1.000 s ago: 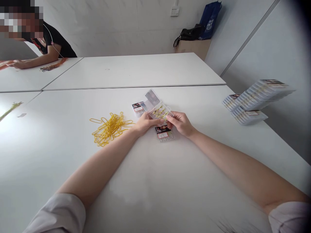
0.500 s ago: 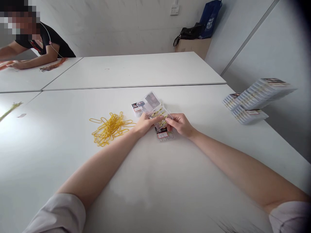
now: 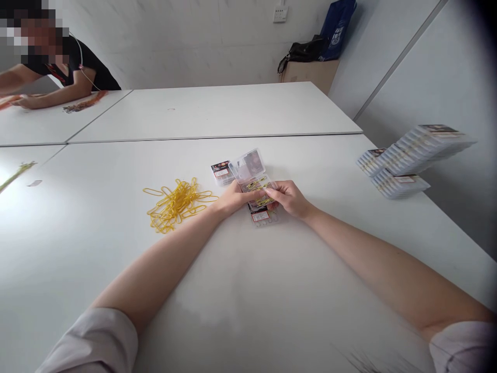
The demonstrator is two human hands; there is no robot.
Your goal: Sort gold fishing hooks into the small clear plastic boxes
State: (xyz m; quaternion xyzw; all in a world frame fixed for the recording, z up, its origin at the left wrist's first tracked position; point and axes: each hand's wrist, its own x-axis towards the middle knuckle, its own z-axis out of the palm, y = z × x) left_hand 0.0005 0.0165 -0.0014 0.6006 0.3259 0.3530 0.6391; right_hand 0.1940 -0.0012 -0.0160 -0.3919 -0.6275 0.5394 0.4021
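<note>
Both my hands grip a clear plastic box (image 3: 253,183) with its lid raised, yellow-green looped pieces lying inside. My left hand (image 3: 234,200) has its fingers round the left side, thumb across the front. On the right edge, my right hand (image 3: 289,199) pinches the box with thumb and fingers; the fingertips below are partly hidden. Under the held box lies another clear box (image 3: 264,219) with a dark and white label and hooks showing. A further labelled box (image 3: 221,172) rests just behind my left hand. To the left is a loose heap of yellow loops (image 3: 177,205).
Stacks of similar clear boxes (image 3: 417,153) stand at the table's right edge. Far left lie a green-yellow bundle (image 3: 17,175) and a small scrap (image 3: 34,183). A co-worker (image 3: 83,65) sits across the table (image 3: 217,111), handling orange strands. Bags (image 3: 306,50) rest on a carton behind.
The held box has turned slightly, and its raised lid has shifted right, showing more of the labelled box behind it. My hands keep their hold.
</note>
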